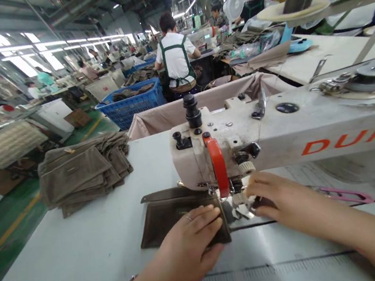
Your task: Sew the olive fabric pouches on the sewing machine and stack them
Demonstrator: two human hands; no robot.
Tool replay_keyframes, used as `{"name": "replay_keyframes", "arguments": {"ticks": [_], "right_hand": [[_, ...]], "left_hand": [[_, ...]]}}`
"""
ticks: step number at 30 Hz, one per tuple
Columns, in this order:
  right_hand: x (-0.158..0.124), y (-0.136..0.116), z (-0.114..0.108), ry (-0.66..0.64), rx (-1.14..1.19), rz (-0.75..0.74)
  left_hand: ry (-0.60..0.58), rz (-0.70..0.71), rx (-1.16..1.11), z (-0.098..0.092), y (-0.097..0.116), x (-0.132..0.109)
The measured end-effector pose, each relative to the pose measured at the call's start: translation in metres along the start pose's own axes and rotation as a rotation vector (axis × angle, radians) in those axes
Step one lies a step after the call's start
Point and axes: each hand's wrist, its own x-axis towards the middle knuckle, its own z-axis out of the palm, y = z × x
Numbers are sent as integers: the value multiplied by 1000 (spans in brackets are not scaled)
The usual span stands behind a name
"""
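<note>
A dark brown fabric pouch (165,223) lies on the sewing machine's table, its right edge beside the presser foot. My left hand (198,234) rests flat on the pouch with fingers stretched out, pressing on its right part. The white sewing machine (237,137), with an orange guard (218,166) in front of its needle area, stands over the work. Right of the needle, my right hand (269,196) has its fingers curled in a grip; a dark bit shows between thumb and fingers, too hidden to name. Small pale scraps (243,211) lie between my hands.
Stacked brown pouches (78,173) sit at the table's left. Pink-handled snips (351,194) lie under the machine arm. A ruler scale (266,270) runs along the front. Beyond the table are a pinkish cloth bin (155,122), a blue basket (131,104) and a seated co-worker (175,54).
</note>
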Motion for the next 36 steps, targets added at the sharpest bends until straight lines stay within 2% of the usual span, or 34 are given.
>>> {"name": "replay_keyframes", "arguments": {"ticks": [2, 4, 5, 7, 9, 11, 14, 18, 26, 31, 36], "right_hand": [[8, 2, 17, 117, -60, 116], [13, -3, 30, 175, -96, 144], [12, -7, 33, 184, -94, 96], [8, -17, 35, 155, -44, -93], [1, -26, 33, 76, 45, -304], [-4, -33, 33, -6, 115, -402], [-7, -37, 36, -31, 135, -409], [-6, -39, 41, -12, 123, -410], [1, -39, 42, 22, 49, -361], [0, -36, 41, 13, 40, -360], [-3, -31, 33, 33, 94, -388]], "left_hand": [[61, -15, -8, 6, 3, 0], [106, -52, -10, 11, 6, 2], [116, -73, -11, 12, 7, 3], [146, -88, -14, 13, 8, 7], [195, -68, -16, 12, 7, 9], [209, -3, 6, 12, 5, 10], [109, 75, 73, 13, 2, 9], [1, 71, 99, 14, 0, 11], [20, 70, 122, 12, -12, 24], [70, 77, 137, 16, -13, 16], [130, 185, 84, 14, -11, 9]]}}
